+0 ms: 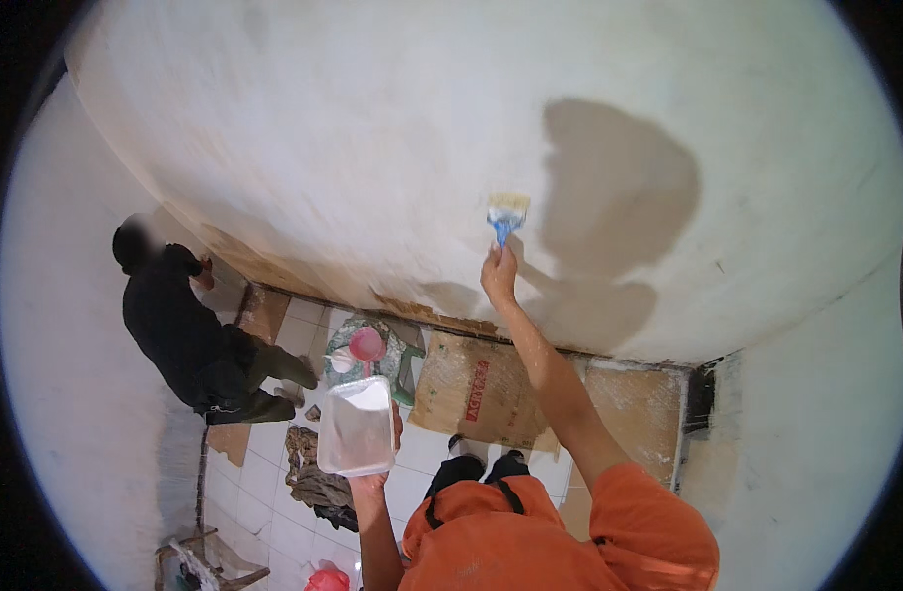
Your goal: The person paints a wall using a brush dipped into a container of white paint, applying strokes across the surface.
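Observation:
My right hand [500, 275] grips the blue handle of a wide paintbrush [507, 212], its pale bristles pointing up at the whitish wall [392, 148]. Whether the bristles touch the wall I cannot tell. Lower left, my left hand [377, 473] supports a shallow white plastic tray [357, 432] with white material at its far end. Beyond the tray stands a green stool [407, 369] with a splattered top, bearing a pink dipper [367, 344] and a small white item.
A person in dark clothes [178, 325] bends by the left wall. Printed paper sacking [451, 384] and brown cardboard [636, 406] cover floor tiles along the wall. Crumpled dark cloth [322, 484], a wooden frame [237, 580] and a red plastic item [328, 580] lie lower left.

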### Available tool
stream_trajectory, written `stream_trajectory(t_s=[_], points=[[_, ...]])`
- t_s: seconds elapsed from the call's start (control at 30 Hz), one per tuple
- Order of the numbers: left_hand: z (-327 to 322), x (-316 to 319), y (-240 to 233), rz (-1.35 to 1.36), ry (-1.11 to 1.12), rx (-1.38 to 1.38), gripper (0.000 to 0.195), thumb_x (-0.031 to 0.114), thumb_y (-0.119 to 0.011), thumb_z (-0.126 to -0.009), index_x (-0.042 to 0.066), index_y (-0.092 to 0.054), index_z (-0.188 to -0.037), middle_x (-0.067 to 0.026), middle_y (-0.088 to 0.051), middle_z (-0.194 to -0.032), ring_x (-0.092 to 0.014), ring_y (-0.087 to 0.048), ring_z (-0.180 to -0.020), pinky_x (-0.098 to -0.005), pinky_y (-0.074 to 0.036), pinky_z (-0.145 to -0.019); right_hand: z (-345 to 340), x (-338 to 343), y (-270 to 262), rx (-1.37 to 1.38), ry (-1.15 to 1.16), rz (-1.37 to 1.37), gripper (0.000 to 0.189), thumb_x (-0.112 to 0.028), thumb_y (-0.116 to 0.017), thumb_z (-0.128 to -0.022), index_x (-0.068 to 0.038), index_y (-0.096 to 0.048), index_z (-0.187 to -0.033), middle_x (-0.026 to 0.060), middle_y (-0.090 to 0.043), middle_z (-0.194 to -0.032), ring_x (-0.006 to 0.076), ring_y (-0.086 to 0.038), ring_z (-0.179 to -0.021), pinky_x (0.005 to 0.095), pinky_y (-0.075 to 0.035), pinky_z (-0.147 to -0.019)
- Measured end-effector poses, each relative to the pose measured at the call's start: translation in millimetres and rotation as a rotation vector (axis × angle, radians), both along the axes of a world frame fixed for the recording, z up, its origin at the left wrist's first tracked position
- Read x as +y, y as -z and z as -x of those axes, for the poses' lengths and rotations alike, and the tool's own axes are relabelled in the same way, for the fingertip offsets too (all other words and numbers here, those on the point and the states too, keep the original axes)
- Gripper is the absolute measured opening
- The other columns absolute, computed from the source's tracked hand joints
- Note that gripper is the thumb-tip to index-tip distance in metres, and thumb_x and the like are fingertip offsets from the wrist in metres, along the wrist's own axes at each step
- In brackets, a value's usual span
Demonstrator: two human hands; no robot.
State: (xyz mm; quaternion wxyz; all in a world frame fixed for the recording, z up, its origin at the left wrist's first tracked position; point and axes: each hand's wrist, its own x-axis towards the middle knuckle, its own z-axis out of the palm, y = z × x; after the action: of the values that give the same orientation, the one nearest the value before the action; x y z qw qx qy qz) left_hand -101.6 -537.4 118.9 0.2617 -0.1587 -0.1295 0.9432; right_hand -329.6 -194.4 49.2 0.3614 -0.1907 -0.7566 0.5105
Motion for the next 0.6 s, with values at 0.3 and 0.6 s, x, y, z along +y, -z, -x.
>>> stream_trajectory(t_s=[0.3,0.6], points=[[-45.5,43.7,-13.9,0.065,0.064,0.02,0.083,0.049,-0.068,-0.079,0.009,-0.035,-0.145,-0.0287,-0.034,-0.137,-0.044,-0.041,-0.122,-0.0591,-0.047,-0.095,-70.1,110.2,130.7,-0.087,-0.059,1.044,0.017,-0.022,-0.049,-0.096,-0.007,-0.052,-0.088,0.0081,-0.051,-0.066,0.0233,-0.048,-0.057,0.0364,-0.034,-0.052],[-84.4,88.4,-1.3,0.062,0.047,0.091,0.079,0.049,-0.066,-0.08,0.009,-0.039,-0.143,-0.0276,-0.037,-0.137,-0.046,-0.04,-0.124,-0.0611,-0.047,-0.094,-157.0,137.3,-154.8,0.144,-0.321,0.894,0.03,-0.034,-0.046,-0.101,-0.016,-0.04,-0.077,-0.0071,-0.027,-0.056,0.0058,-0.026,-0.041,0.0233,-0.02,-0.037]])
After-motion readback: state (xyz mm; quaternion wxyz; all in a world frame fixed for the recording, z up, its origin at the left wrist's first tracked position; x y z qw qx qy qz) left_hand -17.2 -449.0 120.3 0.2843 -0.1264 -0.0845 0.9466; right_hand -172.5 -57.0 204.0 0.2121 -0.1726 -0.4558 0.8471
